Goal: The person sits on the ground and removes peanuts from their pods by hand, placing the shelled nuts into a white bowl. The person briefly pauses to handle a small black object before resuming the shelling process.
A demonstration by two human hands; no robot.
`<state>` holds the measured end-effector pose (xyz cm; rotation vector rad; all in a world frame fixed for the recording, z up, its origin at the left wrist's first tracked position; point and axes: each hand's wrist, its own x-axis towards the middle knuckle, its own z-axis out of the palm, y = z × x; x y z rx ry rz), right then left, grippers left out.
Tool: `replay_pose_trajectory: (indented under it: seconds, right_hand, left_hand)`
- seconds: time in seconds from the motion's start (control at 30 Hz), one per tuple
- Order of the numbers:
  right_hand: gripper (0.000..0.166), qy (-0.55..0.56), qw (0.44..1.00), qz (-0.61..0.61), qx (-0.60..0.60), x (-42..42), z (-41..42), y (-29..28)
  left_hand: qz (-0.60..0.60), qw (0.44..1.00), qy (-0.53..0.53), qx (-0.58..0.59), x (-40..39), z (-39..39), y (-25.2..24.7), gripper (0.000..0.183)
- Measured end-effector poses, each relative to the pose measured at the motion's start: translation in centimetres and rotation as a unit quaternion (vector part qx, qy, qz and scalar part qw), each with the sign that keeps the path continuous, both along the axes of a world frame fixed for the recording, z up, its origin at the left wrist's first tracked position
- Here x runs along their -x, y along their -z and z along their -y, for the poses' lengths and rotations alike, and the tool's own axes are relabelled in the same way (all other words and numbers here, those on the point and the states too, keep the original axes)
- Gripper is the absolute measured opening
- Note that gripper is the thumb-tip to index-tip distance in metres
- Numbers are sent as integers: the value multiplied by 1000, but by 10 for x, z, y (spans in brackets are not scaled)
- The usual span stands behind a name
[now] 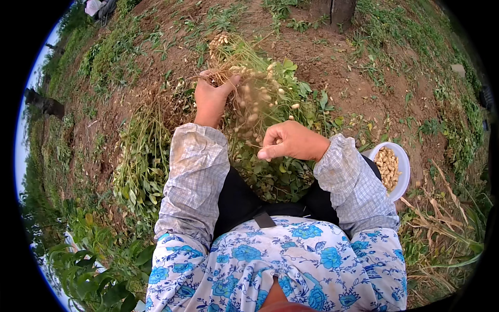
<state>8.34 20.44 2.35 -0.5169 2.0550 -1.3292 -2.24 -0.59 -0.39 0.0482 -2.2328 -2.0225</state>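
Note:
My left hand [213, 97] grips a bunch of peanut plants by the roots [224, 70], above the ground in front of my knees. Pale pods [253, 117] dangle from this bunch, some blurred, and its green stems [249, 52] stretch away from me. Just below the hanging pods is my right hand [294, 141], with thumb and forefinger pinched on a thin root strand. A peanut pod [279, 141] shows inside its curled fingers. To my right, a white plastic bucket [405, 171] holds picked peanuts [387, 165].
A heap of pulled peanut plants [142, 160] lies on my left, with more leafy plants [276, 175] between my legs. Tree trunks stand ahead [343, 13] and at far left [45, 104]. Dry leaf blades [440, 212] lie behind the bucket. A pale block [458, 70] sits far right.

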Motion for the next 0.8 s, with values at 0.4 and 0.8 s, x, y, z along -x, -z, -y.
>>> replay_pose_trajectory:
  seconds: [0.4,0.8]
  right_hand:
    - [31,250,928,-221,-165,45,-9,48]
    - [32,302,908,-227,-177,53,1,69]
  left_hand:
    - [5,995,93,-38,-15,-14,-14,51]
    - [-6,995,89,-37,-18,-16,-8,54]
